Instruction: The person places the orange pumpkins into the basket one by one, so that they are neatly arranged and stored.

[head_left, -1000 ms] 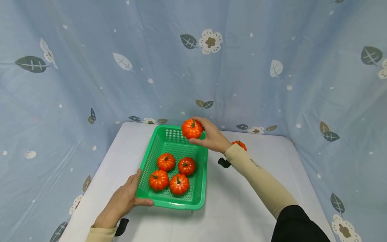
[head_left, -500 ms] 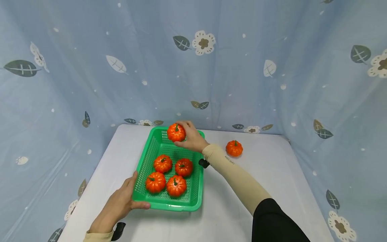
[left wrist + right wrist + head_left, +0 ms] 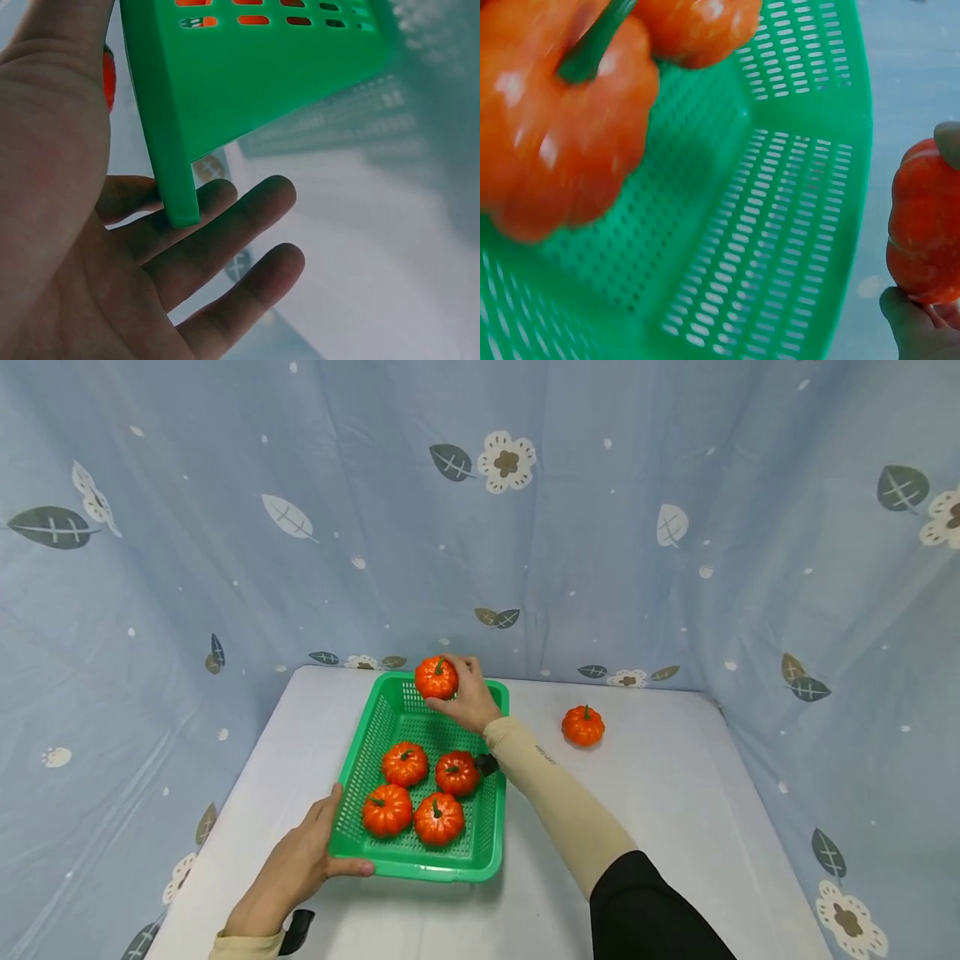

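My right hand (image 3: 472,700) grips a small orange pumpkin (image 3: 435,679) with a green stem, thumb below and fingers above. It hangs over the far end of a green plastic basket (image 3: 491,827), and in the right wrist view the held pumpkin (image 3: 922,225) shows at the right edge. Several more pumpkins sit in the basket's near half, such as a glossy pumpkin (image 3: 438,819) at the front. My left hand (image 3: 296,860) holds the near left corner, thumb along the front rim. Below that corner, in the left wrist view, the other fingers (image 3: 232,240) extend loosely.
Another orange pumpkin (image 3: 582,726) sits on the white table (image 3: 637,793), right of the basket. Behind the table hangs a blue curtain (image 3: 585,552) with leaf and flower prints; it also runs along both sides.
My right hand has moved left with its pumpkin, further over the basket's far end. The forearm no longer covers the pumpkin on the table. My left hand keeps its hold on the basket corner.
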Available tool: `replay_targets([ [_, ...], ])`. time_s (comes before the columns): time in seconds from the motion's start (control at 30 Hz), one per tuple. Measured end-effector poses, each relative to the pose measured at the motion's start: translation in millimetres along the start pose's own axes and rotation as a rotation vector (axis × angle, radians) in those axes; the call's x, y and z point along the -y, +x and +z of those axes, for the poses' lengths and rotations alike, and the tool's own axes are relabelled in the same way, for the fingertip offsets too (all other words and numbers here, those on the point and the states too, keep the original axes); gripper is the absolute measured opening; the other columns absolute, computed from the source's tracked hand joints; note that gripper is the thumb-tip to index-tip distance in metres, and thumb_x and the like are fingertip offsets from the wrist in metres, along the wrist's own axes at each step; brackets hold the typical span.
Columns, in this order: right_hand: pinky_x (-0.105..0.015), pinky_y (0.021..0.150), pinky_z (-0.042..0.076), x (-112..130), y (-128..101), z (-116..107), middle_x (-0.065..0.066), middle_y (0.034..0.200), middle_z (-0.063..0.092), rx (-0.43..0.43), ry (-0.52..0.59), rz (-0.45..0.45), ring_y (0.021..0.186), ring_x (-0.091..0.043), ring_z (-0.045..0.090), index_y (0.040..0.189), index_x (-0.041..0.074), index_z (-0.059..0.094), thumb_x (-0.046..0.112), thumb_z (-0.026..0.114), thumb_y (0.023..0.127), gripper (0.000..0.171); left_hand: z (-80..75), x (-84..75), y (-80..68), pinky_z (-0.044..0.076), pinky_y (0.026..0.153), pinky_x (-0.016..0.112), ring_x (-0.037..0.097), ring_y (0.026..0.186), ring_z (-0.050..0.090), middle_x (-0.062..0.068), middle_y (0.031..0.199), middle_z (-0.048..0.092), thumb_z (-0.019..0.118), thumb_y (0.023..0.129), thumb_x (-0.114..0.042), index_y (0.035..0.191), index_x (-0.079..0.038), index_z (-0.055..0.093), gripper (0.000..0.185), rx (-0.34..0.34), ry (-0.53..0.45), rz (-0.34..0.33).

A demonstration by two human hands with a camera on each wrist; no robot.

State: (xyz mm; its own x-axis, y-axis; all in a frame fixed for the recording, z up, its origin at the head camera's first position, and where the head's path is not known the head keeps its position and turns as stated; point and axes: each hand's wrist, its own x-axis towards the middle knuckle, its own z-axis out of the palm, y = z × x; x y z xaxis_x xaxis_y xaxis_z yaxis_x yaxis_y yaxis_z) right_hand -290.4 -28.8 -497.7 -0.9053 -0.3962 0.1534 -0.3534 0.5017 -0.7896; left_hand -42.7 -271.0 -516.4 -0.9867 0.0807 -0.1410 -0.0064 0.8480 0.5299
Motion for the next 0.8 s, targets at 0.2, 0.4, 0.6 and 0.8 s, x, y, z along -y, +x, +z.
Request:
replay_targets([
  [0.2,-0.046,0.098,0.052,-1,4,15,-0.015,0.145,0.035,0.013,0.025,0.032,0.124,-0.031,0.054,0.156,0.021,0.037,0.032,0.081,0.088,0.082,-0.6,0.5,-0.3,0.049,0.094,0.06,0.05,0.117,0.058,0.03,0.152,0.038,0.077,0.064,-0.073,0.161,0.002,0.012,0.139,-0.01,0.001,-0.001],
  [0.4,-0.047,0.097,0.053,-7,2,28,-0.015,0.145,0.036,0.054,-0.008,0.046,0.124,-0.033,0.055,0.156,0.019,0.037,0.031,0.081,0.088,0.082,-0.9,-1.1,0.0,0.05,0.093,0.059,0.05,0.116,0.058,0.031,0.15,0.04,0.077,0.064,-0.074,0.16,0.003,0.013,0.138,-0.014,0.005,0.002],
  [0.6,-0.046,0.098,0.052,-13,-1,39,-0.015,0.15,0.036,0.093,-0.066,0.035,0.127,-0.032,0.053,0.158,0.02,0.036,0.03,0.082,0.088,0.084,-0.5,0.2,-0.8,0.05,0.093,0.059,0.05,0.117,0.058,0.032,0.151,0.039,0.076,0.065,-0.073,0.161,0.003,0.013,0.138,-0.014,0.012,0.001],
  [0.8,-0.046,0.099,0.051,-16,-4,48,-0.014,0.15,0.039,0.135,-0.118,0.058,0.128,-0.031,0.051,0.157,0.021,0.037,0.03,0.083,0.087,0.084,0.5,0.6,-0.6,0.049,0.094,0.06,0.051,0.118,0.057,0.031,0.152,0.037,0.077,0.065,-0.073,0.161,0.002,0.012,0.138,-0.005,-0.003,-0.005],
])
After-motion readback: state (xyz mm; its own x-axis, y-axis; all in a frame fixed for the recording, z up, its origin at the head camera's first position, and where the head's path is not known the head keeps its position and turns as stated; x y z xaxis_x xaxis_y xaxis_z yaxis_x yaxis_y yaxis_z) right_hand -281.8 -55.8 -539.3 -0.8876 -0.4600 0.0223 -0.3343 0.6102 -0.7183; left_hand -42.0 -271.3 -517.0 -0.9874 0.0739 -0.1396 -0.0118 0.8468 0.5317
